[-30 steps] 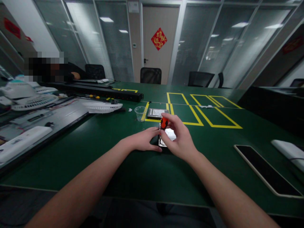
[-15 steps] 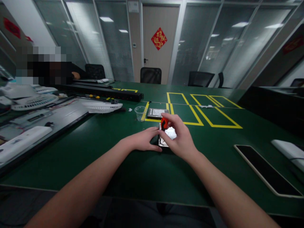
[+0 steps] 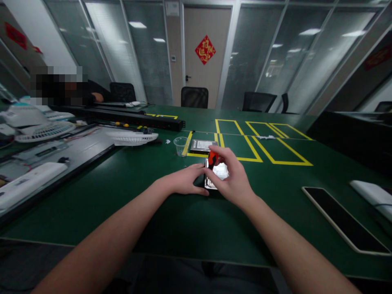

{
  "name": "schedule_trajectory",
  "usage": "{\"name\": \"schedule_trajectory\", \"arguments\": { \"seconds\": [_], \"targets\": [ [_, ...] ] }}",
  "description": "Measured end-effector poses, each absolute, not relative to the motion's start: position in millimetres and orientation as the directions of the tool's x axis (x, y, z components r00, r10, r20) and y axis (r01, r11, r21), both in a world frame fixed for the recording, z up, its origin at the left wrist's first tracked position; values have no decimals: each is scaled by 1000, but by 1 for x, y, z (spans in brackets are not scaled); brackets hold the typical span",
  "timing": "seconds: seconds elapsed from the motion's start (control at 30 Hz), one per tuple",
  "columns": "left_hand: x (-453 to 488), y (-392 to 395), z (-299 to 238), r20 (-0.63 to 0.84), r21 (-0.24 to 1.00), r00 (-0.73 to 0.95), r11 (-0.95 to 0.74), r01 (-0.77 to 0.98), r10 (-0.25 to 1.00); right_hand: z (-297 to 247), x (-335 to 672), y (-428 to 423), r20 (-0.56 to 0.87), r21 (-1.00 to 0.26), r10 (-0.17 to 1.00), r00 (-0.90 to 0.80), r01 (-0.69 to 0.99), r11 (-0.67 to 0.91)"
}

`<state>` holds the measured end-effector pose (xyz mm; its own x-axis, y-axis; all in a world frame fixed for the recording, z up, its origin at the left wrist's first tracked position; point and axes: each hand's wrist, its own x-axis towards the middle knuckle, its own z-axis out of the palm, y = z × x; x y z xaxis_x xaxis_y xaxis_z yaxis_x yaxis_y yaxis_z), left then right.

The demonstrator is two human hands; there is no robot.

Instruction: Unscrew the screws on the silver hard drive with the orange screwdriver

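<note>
A hard drive [image 3: 218, 174] with a shiny top lies on the green table [image 3: 171, 220] in front of me. My left hand [image 3: 183, 181] rests against its left edge, fingers curled round the side and pressing it down. My right hand [image 3: 230, 175] pinches a small screwdriver with a red-orange handle [image 3: 211, 157], held upright with its tip on the drive's upper left part. A second hard drive [image 3: 202, 145] lies a little farther back, beside a clear plastic cup [image 3: 180, 146].
Yellow tape rectangles [image 3: 269, 147] mark the table beyond the drives. A long black power strip [image 3: 137, 119] and white fan grilles [image 3: 131, 138] lie at the left. A dark tablet [image 3: 343, 218] and a white object [image 3: 370, 195] lie at the right. A person sits at the far left.
My right hand's fingers have shifted slightly round the screwdriver handle, which leans a bit differently. My left hand and the drive have stayed put.
</note>
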<state>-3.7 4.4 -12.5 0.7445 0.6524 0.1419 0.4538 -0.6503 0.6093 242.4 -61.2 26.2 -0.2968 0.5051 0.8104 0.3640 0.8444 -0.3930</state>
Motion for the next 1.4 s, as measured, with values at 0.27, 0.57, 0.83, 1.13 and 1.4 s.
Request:
{"name": "schedule_trajectory", "arguments": {
  "seconds": [0.27, 0.57, 0.83, 1.13, 1.4],
  "targets": [
    [-5, 4, -12, 139, 593, 745, -657, 465, 653, 23, 241, -62, 793, -421, 523, -311, 340, 841],
    [-5, 4, -13, 132, 610, 733, -638, 470, 667, 25, 241, -62, 807, -406, 514, -292, 358, 841],
    [-4, 4, -13, 130, 590, 735, -648, 482, 665, 23, 241, -61, 801, -416, 524, -288, 361, 835],
    [-5, 4, -11, 105, 610, 731, -624, 488, 675, 24, 240, -63, 809, -400, 498, -312, 328, 856],
    [-4, 4, -12, 137, 611, 737, -642, 463, 662, 24, 241, -61, 806, -401, 513, -295, 364, 841]
  ]
}}
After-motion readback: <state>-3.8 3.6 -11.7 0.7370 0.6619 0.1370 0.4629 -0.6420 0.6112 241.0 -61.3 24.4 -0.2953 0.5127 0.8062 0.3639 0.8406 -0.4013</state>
